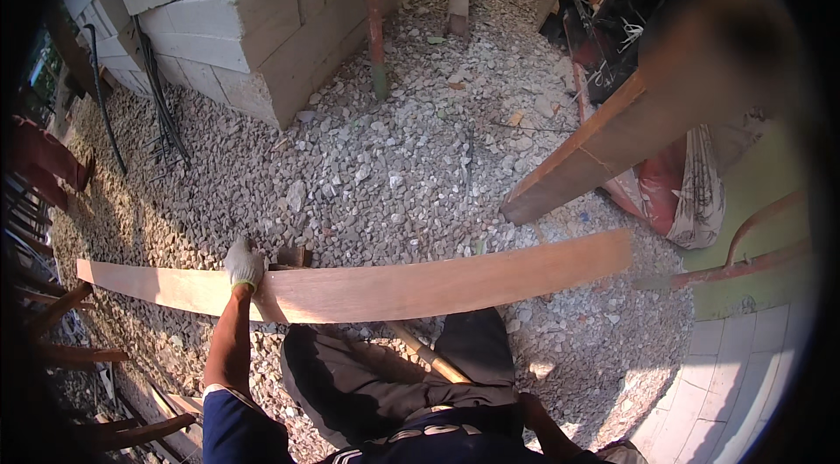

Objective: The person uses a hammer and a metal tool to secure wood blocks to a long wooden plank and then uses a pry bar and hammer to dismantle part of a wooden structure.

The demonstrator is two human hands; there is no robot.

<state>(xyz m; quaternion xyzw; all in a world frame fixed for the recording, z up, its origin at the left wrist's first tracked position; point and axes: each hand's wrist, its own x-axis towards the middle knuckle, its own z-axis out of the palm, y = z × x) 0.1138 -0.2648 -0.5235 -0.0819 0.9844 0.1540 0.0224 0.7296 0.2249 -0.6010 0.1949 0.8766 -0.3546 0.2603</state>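
The wooden plank [437,281] has its long axis left to right, pointing toward the gravel's [595,359] right edge; the left hand [244,264] is clamped on it, the right hand [619,454] I cannot tell.

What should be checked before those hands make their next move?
1. Left hand gripping the plank: ok, gloved and over its far edge.
2. Both hands on the plank: not ok, the right arm reaches toward the lower edge.
3. Leaning beam apart from the plank: ok, gravel shows between.
4. Wooden handle clear of the plank: cannot tell, one end disappears at its near edge.
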